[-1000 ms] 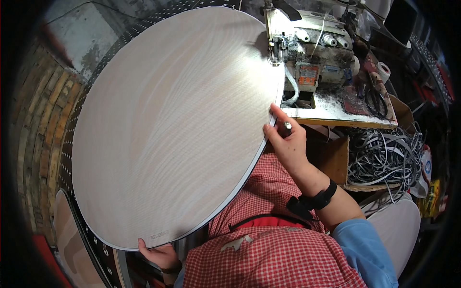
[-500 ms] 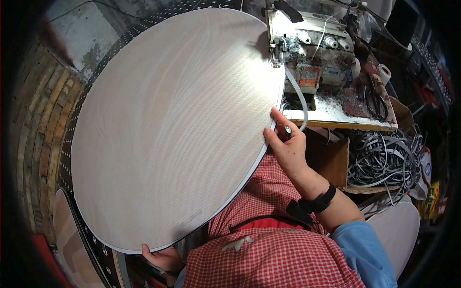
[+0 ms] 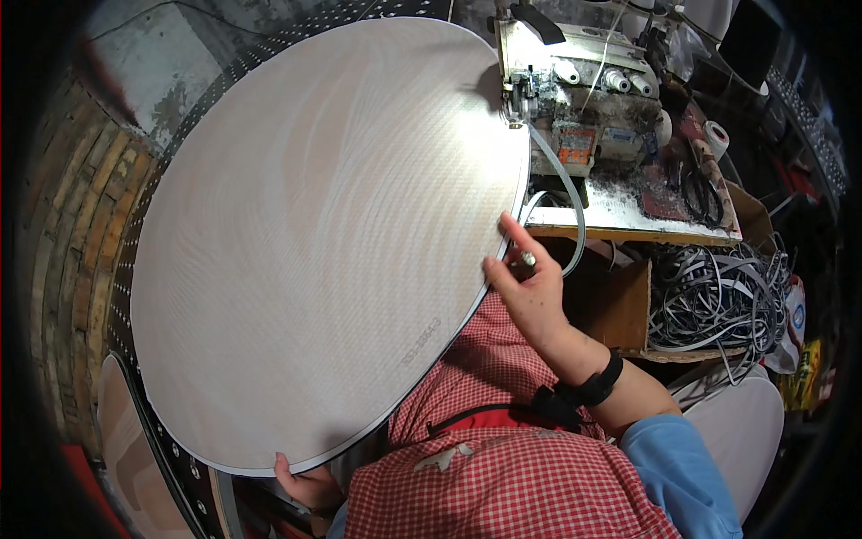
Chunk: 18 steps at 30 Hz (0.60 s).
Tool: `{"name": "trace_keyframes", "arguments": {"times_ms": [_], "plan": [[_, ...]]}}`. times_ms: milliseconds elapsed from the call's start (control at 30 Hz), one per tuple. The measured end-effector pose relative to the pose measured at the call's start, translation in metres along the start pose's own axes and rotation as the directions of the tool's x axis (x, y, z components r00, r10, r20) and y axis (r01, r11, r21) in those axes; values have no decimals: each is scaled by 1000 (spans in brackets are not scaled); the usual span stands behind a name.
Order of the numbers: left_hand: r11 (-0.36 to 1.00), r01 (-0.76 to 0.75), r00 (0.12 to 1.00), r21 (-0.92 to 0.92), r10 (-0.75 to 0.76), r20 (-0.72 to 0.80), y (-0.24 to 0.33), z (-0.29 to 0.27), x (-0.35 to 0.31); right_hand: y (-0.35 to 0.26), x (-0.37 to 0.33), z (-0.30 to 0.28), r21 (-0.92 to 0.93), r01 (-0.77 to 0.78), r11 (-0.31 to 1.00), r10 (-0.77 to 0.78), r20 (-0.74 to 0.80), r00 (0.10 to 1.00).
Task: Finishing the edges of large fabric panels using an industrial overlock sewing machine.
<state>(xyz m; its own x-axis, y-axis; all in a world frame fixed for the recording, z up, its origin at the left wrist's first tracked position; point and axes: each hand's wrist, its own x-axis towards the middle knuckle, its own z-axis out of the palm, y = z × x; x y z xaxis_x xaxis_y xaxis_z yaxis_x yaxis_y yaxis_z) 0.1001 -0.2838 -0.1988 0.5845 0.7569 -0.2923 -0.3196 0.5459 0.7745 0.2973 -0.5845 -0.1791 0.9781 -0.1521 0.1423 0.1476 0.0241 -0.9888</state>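
A large oval mat (image 3: 314, 242), pale with faint wavy stripes and a light edging, spreads across the view. Its right rim lies under the needle area of a lit sewing machine (image 3: 575, 99). At the mat's lower rim, my left hand (image 3: 308, 482) grips it with the thumb on top; the other fingers are largely hidden. My right hand (image 3: 537, 292) rests thumb and forefinger on the right rim. Within its curled fingers sits a small metal-tipped tool (image 3: 524, 258), mostly hidden. A grey binding strip (image 3: 575, 202) loops down from the machine beside this hand.
A cardboard box (image 3: 628, 305) with tangled grey and white strips (image 3: 714, 301) stands below the machine table (image 3: 620, 220). Black-handled scissors (image 3: 702, 198) and a white roll (image 3: 716, 138) lie on the table's right. Another pale mat (image 3: 741, 431) is at lower right.
The mat has turned, its printed mark shifting up and right. My right hand has moved slightly down and left along the rim; my left has shifted slightly right. The strip's loop bulges further right.
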Motion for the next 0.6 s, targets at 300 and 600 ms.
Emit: {"name": "trace_keyframes", "arguments": {"times_ms": [300, 600], "plan": [[987, -112, 980, -115, 91, -179, -5, 16, -3, 6, -7, 5, -3, 6, 1000, -6, 47, 999], [997, 70, 962, -14, -63, 265, -13, -25, 3, 4, -12, 4, -1, -3, 1000, 3, 48, 999]]}}
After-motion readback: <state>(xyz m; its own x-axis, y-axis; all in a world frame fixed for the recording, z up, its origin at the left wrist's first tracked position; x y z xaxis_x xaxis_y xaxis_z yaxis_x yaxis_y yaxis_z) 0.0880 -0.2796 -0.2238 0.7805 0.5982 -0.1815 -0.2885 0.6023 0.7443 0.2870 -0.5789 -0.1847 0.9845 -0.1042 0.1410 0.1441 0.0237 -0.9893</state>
